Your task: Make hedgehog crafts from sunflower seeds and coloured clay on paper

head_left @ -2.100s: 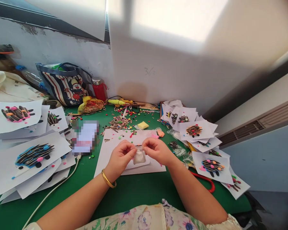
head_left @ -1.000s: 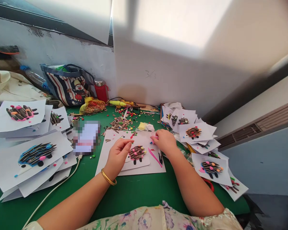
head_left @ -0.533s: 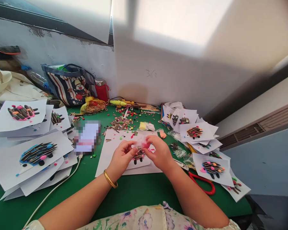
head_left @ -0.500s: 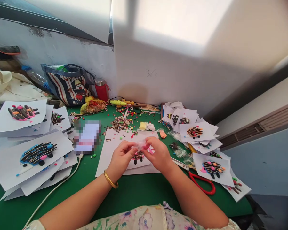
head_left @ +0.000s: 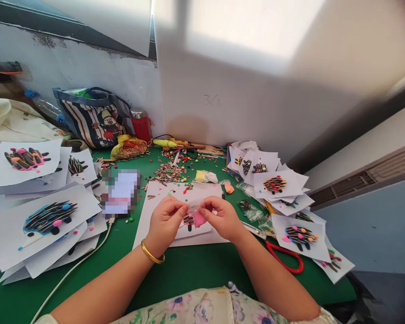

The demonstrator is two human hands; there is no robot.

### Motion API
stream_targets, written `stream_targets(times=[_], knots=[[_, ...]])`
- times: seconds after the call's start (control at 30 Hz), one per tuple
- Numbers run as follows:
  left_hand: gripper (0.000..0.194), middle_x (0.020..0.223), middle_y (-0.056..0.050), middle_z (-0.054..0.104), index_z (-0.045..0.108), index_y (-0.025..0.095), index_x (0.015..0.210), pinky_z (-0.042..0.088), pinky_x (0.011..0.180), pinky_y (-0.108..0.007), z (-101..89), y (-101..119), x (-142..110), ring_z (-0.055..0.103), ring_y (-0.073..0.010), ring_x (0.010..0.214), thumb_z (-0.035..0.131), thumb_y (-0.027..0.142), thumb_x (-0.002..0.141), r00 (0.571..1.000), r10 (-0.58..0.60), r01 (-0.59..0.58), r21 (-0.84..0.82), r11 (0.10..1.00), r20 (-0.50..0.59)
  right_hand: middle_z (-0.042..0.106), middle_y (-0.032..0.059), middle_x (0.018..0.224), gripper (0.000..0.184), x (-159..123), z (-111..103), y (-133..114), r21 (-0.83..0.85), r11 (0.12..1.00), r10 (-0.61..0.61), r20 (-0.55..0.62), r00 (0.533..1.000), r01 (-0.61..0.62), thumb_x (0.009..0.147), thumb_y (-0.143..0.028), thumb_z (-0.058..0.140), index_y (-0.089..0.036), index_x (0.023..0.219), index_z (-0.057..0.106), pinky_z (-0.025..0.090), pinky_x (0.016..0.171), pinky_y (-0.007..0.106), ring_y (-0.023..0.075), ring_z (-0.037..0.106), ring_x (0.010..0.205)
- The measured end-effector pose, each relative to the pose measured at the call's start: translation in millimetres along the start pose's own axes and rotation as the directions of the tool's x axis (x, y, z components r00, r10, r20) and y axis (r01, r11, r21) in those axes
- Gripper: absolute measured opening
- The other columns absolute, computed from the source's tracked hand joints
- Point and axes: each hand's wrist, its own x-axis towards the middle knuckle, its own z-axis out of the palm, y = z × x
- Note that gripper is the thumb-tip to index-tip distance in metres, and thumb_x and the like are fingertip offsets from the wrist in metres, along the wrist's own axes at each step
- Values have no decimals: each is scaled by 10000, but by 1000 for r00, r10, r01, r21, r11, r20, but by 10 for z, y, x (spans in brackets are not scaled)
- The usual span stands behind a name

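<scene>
Between my two hands is a small clear plastic bag (head_left: 195, 208) with a lump of pink clay (head_left: 200, 218) at its right side. My left hand (head_left: 167, 220) pinches the bag's left edge between thumb and forefinger. On the other side, my right hand (head_left: 221, 217) pinches the bag close to the pink clay. Below them, partly hidden, lies a card with a hedgehog picture (head_left: 189, 220) made of dark striped seeds and pink clay. That card rests on a larger white sheet (head_left: 146, 225).
Stacks of hedgehog cards lie left (head_left: 74, 234) and right (head_left: 283, 182). Red-handled scissors (head_left: 302, 265) sit by my right forearm. A phone (head_left: 123, 193) with a white cable is at left. Loose seeds (head_left: 168, 173), yellow clay (head_left: 200, 176) and a striped bag (head_left: 94, 119) stand farther back.
My hands have moved slightly apart, stretching the plastic bag between them. The pink clay now shows more plainly beside my right fingers. The camera view has shifted a little.
</scene>
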Motion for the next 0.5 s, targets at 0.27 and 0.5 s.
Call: stream_targets(times=[0.27, 0.5], knots=[[210, 732, -5, 566, 648, 180, 718, 426, 632, -264, 33, 48, 7, 528, -135, 678, 633, 327, 867, 979, -122, 131, -49, 990, 165, 641, 33, 880, 218, 18, -18, 10, 65, 998, -24, 33, 999, 22, 854, -411, 647, -194, 874, 646, 481, 766, 312, 164, 582, 813], [146, 783, -8, 568, 703, 183, 779, 455, 625, -271, 92, 61, -28, 559, -136, 676, 706, 328, 778, 952, -221, 257, -158, 954, 214, 627, 14, 762, 267, 7, 42, -27, 241, 968, 85, -47, 995, -71, 815, -459, 687, -196, 787, 655, 493, 648, 275, 146, 577, 714]])
